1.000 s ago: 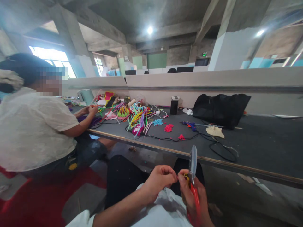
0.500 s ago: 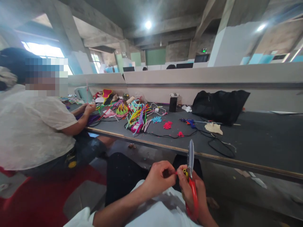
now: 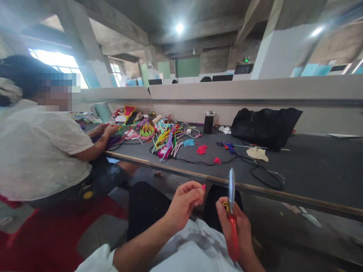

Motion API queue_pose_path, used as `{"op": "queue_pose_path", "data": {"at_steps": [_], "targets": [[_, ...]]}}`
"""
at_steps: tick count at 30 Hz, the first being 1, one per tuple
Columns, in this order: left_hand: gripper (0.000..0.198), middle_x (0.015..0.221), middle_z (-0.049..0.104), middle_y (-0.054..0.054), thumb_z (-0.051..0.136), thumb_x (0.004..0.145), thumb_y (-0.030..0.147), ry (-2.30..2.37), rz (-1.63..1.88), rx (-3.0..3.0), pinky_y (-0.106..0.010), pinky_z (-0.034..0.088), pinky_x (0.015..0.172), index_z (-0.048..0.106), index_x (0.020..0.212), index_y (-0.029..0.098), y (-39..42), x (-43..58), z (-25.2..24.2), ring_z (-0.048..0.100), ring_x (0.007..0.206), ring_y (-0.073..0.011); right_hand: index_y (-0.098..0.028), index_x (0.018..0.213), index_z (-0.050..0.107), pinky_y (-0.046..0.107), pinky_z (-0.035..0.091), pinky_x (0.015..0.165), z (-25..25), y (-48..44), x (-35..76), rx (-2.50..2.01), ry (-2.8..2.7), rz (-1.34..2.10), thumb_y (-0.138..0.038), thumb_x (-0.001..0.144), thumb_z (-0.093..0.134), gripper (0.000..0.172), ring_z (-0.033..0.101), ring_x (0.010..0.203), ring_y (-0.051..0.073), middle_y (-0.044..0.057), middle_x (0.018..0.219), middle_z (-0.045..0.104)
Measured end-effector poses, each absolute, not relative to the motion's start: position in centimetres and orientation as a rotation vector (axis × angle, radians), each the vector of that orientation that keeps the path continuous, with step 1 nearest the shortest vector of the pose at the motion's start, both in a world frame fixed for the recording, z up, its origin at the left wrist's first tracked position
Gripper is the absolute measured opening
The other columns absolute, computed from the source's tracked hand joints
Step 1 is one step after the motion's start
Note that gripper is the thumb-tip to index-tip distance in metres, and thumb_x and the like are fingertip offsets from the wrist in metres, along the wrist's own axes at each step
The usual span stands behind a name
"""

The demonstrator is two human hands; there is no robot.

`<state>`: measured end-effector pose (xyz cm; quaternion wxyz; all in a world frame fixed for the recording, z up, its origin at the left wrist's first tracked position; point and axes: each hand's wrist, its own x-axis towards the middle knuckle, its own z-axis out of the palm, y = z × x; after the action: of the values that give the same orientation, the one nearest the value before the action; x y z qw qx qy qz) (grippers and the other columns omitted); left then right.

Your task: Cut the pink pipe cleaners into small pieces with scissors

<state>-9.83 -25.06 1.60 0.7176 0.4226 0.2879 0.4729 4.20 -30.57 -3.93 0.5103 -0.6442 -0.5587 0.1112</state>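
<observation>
Between the thumb and fingertips of my left hand (image 3: 187, 200) is a small pink piece (image 3: 203, 187), held above my lap. My right hand (image 3: 236, 226) is wrapped round red-handled scissors (image 3: 233, 238), whose blades point upward. A small yellow item (image 3: 225, 204) shows by its fingers. The two hands are apart. On the dark table in front of them lie a pile of red-pink pieces (image 3: 202, 150), a smaller pink pile (image 3: 217, 160) and a pile of blue pieces (image 3: 188, 142).
Colourful fuzzy stems (image 3: 167, 136) are heaped left of centre on the table (image 3: 320, 166). A glue gun (image 3: 229, 147), a looped black cable (image 3: 252, 174), a beige scrap (image 3: 257, 153) and a black bag (image 3: 265, 126) lie to the right. Another person (image 3: 48, 151) sits at the left.
My left hand has moved away from my right hand, up and slightly left, with the pink piece. The other person's hands now show no upright pink stem.
</observation>
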Motion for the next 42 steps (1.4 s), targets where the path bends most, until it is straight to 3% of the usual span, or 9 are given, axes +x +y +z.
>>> {"op": "queue_pose_path", "data": {"at_steps": [9, 21, 42], "targets": [[0.015, 0.061, 0.051, 0.003, 0.074, 0.072, 0.025, 0.571, 1.187, 0.735, -0.021, 0.035, 0.058, 0.062, 0.071, 0.014, -25.8, -9.0, 3.3, 0.040, 0.055, -0.0061, -0.025, 0.090, 0.057, 0.023, 0.042, 0.053, -6.6, -30.7, 3.0, -1.717, -1.668, 0.266, -0.053, 0.091, 0.041, 0.032, 0.062, 0.057, 0.016, -0.002, 0.063, 0.064], [0.013, 0.065, 0.055, 0.001, 0.071, 0.075, 0.026, 0.672, 1.294, 0.862, -0.022, 0.034, 0.059, 0.063, 0.074, 0.015, -25.9, -8.8, 2.6, 0.044, 0.060, -0.0085, -0.025, 0.088, 0.055, 0.024, 0.037, 0.051, -6.9, -30.8, 3.0, -1.742, -1.696, 0.127, -0.051, 0.094, 0.035, 0.034, 0.061, 0.052, 0.017, -0.002, 0.061, 0.065], [0.014, 0.063, 0.051, 0.003, 0.069, 0.076, 0.026, 0.743, 1.346, 0.921, -0.020, 0.032, 0.056, 0.061, 0.073, 0.016, -26.1, -8.4, 2.2, 0.038, 0.058, -0.0073, -0.027, 0.087, 0.057, 0.025, 0.036, 0.048, -6.3, -31.1, 3.1, -1.829, -1.676, 0.076, -0.053, 0.092, 0.034, 0.035, 0.062, 0.052, 0.018, -0.003, 0.056, 0.063]]}}
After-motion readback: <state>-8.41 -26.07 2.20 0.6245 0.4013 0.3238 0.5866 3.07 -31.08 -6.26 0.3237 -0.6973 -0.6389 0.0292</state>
